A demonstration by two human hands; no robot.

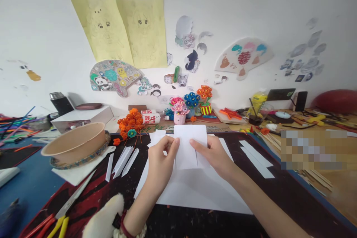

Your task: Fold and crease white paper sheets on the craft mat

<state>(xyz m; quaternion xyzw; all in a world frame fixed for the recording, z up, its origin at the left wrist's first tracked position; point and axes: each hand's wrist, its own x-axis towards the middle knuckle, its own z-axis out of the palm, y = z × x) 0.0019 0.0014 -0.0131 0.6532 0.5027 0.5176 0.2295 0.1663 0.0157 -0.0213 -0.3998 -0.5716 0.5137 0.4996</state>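
Note:
A white piece of paper [187, 154] is held up in front of me, with what look like fold or cut lines down its lower part. My left hand [163, 156] pinches its left edge between thumb and fingers. On the right edge, my right hand [213, 152] grips it with the thumb flat on the front. Below lies a large white sheet [200, 193] on the dark mat [279, 200]. Several narrow folded paper strips [122, 161] rest left of the hands, and more flat strips [256, 160] lie to the right.
Scissors [69, 200] with red and yellow handles lie front left, near a beige round container [74, 139]. Orange craft flowers [130, 122], a plastic bottle [153, 116] and small flower pots [180, 117] line the back. Thin wooden sticks [316, 180] lie at right.

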